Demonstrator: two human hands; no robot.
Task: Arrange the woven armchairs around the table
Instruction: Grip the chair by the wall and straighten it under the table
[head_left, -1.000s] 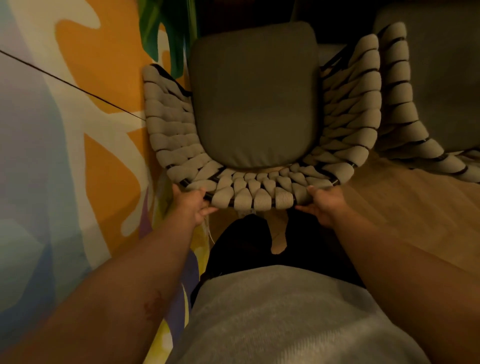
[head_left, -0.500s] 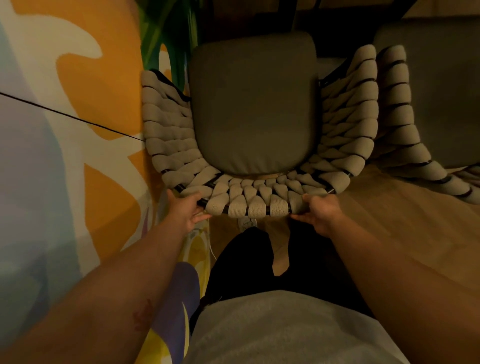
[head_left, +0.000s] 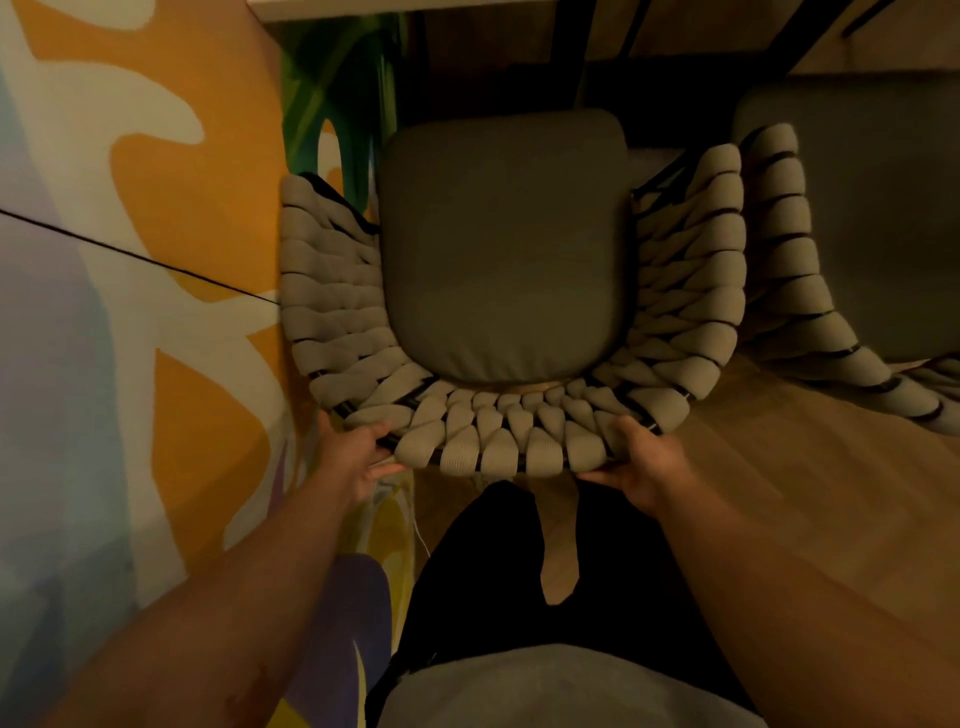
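Observation:
Directly below me stands a woven armchair (head_left: 498, 441) of beige rope on a dark frame, with a grey seat cushion (head_left: 504, 249). My left hand (head_left: 353, 457) grips the back rim at its left corner. My right hand (head_left: 641, 462) grips the same rim at the right corner. The chair faces the table (head_left: 395, 4), whose pale edge shows at the top with dark legs beneath. A second woven armchair (head_left: 789, 270) stands close on the right, its armrest almost touching the first one.
A painted wall (head_left: 130, 312) in orange, white and blue runs along the left, very near the chair's left arm. Green painted leaves (head_left: 332, 93) show beside the table. Wooden floor (head_left: 805, 493) spreads out to the right behind the chairs.
The chair has slid forward toward the table with both hands still on its back rim. The table's edge and legs have come into view at the top.

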